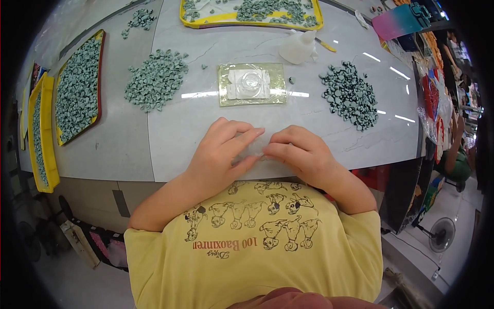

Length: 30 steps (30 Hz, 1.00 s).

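Hands: left hand [222, 149] and right hand [298, 152] meet at the bench's [170, 134] near edge, fingertips pinched together on a small clear piece [256, 149], barely visible.
Middle: clear packet [251, 84] lies flat beyond the hands.
Sides: green pile [156, 79] left, dark pile [351, 95] right.
Far edge: yellow tray [252, 13] of green bits.

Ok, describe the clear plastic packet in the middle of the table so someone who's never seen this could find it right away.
Start at the pale marble-look table, between the loose heap of grey-green pieces on the left and the darker heap on the right. The clear plastic packet lies flat there, beyond both hands. It alone is transparent, rectangular and yellowish-tinted, with a white moulded insert inside.
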### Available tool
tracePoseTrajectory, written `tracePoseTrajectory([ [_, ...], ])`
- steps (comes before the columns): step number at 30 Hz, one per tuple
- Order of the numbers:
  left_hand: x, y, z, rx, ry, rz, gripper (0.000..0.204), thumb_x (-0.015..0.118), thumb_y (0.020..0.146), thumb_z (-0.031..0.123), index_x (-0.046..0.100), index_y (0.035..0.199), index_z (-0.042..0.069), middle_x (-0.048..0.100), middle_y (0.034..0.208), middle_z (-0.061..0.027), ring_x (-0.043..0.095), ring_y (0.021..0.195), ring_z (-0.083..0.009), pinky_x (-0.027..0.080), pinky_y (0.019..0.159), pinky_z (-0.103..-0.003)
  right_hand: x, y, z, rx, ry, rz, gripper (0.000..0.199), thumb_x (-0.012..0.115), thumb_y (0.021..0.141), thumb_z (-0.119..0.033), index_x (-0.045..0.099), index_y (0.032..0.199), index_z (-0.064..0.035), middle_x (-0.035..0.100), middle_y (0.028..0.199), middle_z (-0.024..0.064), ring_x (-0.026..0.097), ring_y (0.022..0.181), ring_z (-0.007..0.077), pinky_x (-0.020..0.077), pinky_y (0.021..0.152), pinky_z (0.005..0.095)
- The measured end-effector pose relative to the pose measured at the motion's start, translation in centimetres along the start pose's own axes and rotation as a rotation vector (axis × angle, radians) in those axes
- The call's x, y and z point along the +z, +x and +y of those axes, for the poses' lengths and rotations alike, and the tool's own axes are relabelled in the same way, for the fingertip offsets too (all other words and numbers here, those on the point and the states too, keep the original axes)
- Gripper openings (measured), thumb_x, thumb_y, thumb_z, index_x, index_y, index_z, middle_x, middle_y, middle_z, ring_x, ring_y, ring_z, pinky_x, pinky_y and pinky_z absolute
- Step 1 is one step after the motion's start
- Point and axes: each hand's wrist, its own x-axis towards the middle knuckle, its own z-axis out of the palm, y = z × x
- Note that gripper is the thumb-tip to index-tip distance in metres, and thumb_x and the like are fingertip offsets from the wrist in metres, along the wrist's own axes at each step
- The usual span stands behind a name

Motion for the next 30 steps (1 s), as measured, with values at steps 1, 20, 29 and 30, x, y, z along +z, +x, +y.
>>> tracePoseTrajectory([
  [1, -0.08, -0.03, 0.07, -0.001, -0.001, 0.001, 0.053, 0.078, 0.060, 0.002, 0.062, 0.110, 0.003, 0.060, 0.099, -0.0078, 0.053, 0.081, -0.0229, 0.045, 0.069, -0.031, -0.12, 0.32, 0.05, 0.001, 0.025, -0.011, 0.028, 0.072, 0.068, 0.002, 0.063, 0.094, -0.0019, 0.059, 0.089, 0.0084, 0.057, 0.073, 0.0219, 0.0475, 0.061, 0.0302],
  [20, 0.00, -0.65, 0.35, 0.020, -0.007, -0.067, 0.046, 0.073, 0.067, 0.003, 0.059, 0.110, -0.002, 0.055, 0.101, -0.0112, 0.051, 0.088, -0.0273, 0.044, 0.078, -0.035, 0.42, 0.70, 0.16, 0.005, 0.094, -0.104, 0.026, 0.068, 0.067, 0.010, 0.054, 0.086, 0.0000, 0.053, 0.085, 0.0093, 0.054, 0.077, 0.0232, 0.0496, 0.062, 0.0298],
  [29, 0.34, -0.31, 0.55, 0.021, 0.026, -0.039, 0.048, 0.075, 0.062, 0.002, 0.060, 0.108, 0.000, 0.054, 0.100, -0.0109, 0.051, 0.086, -0.0271, 0.045, 0.075, -0.035, -0.09, 0.53, -0.37, 0.040, 0.061, -0.101, 0.020, 0.061, 0.071, 0.013, 0.053, 0.086, 0.0018, 0.050, 0.086, 0.0109, 0.053, 0.075, 0.0229, 0.0490, 0.061, 0.0293],
  [30, 0.32, -0.26, 0.65, 0.016, 0.025, -0.033, 0.049, 0.076, 0.061, 0.001, 0.060, 0.107, 0.000, 0.054, 0.100, -0.0109, 0.051, 0.086, -0.0271, 0.045, 0.074, -0.035, -0.22, 0.51, -0.50, 0.040, 0.060, -0.099, 0.020, 0.061, 0.071, 0.013, 0.053, 0.086, 0.0018, 0.050, 0.086, 0.0109, 0.053, 0.075, 0.0229, 0.0490, 0.061, 0.0293],
])
